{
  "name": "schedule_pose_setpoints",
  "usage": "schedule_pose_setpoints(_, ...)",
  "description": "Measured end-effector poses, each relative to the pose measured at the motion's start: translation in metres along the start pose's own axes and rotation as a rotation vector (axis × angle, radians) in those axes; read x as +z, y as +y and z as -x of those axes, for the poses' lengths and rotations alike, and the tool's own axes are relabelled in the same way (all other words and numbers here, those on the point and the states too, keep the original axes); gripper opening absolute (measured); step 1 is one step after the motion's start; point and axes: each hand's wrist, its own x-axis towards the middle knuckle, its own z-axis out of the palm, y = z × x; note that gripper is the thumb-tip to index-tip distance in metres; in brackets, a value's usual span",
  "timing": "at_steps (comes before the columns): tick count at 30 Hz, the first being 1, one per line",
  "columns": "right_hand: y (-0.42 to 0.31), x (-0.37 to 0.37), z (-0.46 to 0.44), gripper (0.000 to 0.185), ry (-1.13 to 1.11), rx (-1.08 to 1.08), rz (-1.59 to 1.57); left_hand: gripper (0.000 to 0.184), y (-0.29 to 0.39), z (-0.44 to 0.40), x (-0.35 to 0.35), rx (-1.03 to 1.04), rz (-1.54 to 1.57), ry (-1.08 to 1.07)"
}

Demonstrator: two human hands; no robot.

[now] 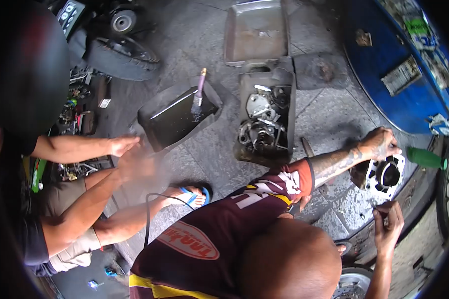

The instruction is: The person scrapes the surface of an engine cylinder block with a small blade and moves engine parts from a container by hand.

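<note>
Neither of my own hands shows in the head view. Close below me leans a person in a maroon shirt (204, 239). This person's tattooed arm reaches right, and its hand (379, 143) rests on the top of a metal engine cylinder block (386, 174). Just under the block is another hand (389, 219) with curled fingers, apparently the same person's; what it holds, if anything, I cannot make out. At left, a second person in a black shirt has one hand (124, 145) held out and the other (137, 162) smeared by motion.
A paintbrush (198, 97) stands in a cut-open container (147, 117) of dark liquid. Greasy engine parts (262, 114) fill another container (244, 149). Farther off lies a metal tray (257, 30). A blue drum (374, 84), a green bottle (424, 157) and a tyre (119, 60) stand around.
</note>
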Motion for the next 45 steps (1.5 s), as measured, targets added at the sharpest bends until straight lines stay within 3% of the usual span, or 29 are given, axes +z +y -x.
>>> schedule_pose_setpoints(1,0.005,-0.006,-0.001,0.014,-0.028,-0.100,0.083,0.038,-0.003,-0.001,0.001,0.002,0.016,-0.004)
schedule_pose_setpoints(4,0.004,-0.022,0.001,0.014,-0.092,-0.100,0.121,0.040,-0.011,-0.001,0.011,-0.016,0.005,0.037)
schedule_pose_setpoints(7,0.003,-0.037,-0.004,0.014,-0.183,-0.123,0.174,0.039,-0.004,0.010,0.023,0.093,-0.103,0.241)
schedule_pose_setpoints(10,0.000,-0.051,-0.009,0.014,-0.333,-0.211,0.304,0.041,-0.046,-0.019,0.039,0.164,-0.068,0.172)
schedule_pose_setpoints(13,-0.014,-0.056,-0.017,0.013,-0.461,-0.228,0.307,0.043,-0.103,-0.038,0.096,0.572,-0.041,0.568)
schedule_pose_setpoints(16,-0.016,-0.047,-0.017,0.015,-0.557,-0.249,0.333,0.044,-0.092,-0.032,0.076,0.400,-0.121,0.352)
schedule_pose_setpoints(17,-0.015,-0.043,-0.015,0.014,-0.629,-0.214,0.352,0.048,-0.085,-0.028,0.069,0.247,-0.102,0.270)
schedule_pose_setpoints(18,-0.014,-0.037,-0.011,0.014,-0.663,-0.178,0.364,0.061,-0.056,-0.018,0.039,0.031,-0.138,0.025)
schedule_pose_setpoints(22,0.009,-0.012,0.015,0.013,-0.746,-0.127,0.361,0.069,0.011,0.036,-0.009,-0.215,-0.077,0.021)
schedule_pose_setpoints(25,0.028,-0.001,0.035,0.014,-0.858,-0.073,0.403,0.060,0.024,0.069,-0.002,-0.013,-0.269,0.341)
schedule_pose_setpoints(26,0.032,0.003,0.039,0.015,-0.934,-0.036,0.443,0.060,0.028,0.074,-0.003,-0.016,-0.262,0.338)
schedule_pose_setpoints(28,0.040,0.010,0.044,0.017,-1.033,0.015,0.500,0.035,0.059,0.090,-0.025,-0.107,-0.237,0.277)
schedule_pose_setpoints(34,0.056,0.015,0.038,0.020,-1.109,0.190,0.600,0.042,0.026,0.089,-0.004,0.076,-0.262,0.456)
schedule_pose_setpoints(36,0.078,0.013,0.037,0.020,-1.058,0.179,0.648,0.032,0.027,0.086,-0.003,0.139,-0.244,0.600)
schedule_pose_setpoints(37,0.090,0.012,0.040,0.011,-0.979,0.203,0.621,0.032,0.029,0.086,-0.003,0.134,-0.247,0.596)
schedule_pose_setpoints(40,0.088,0.006,0.030,0.008,-0.920,0.213,0.636,0.030,0.028,0.086,-0.004,0.157,-0.151,0.634)
schedule_pose_setpoints(42,0.081,0.006,0.019,0.014,-0.967,0.208,0.629,0.048,0.014,0.087,0.005,0.159,-0.108,0.553)
schedule_pose_setpoints(45,0.085,0.006,0.013,0.013,-1.059,0.197,0.610,0.050,0.007,0.087,0.011,0.163,-0.135,0.575)
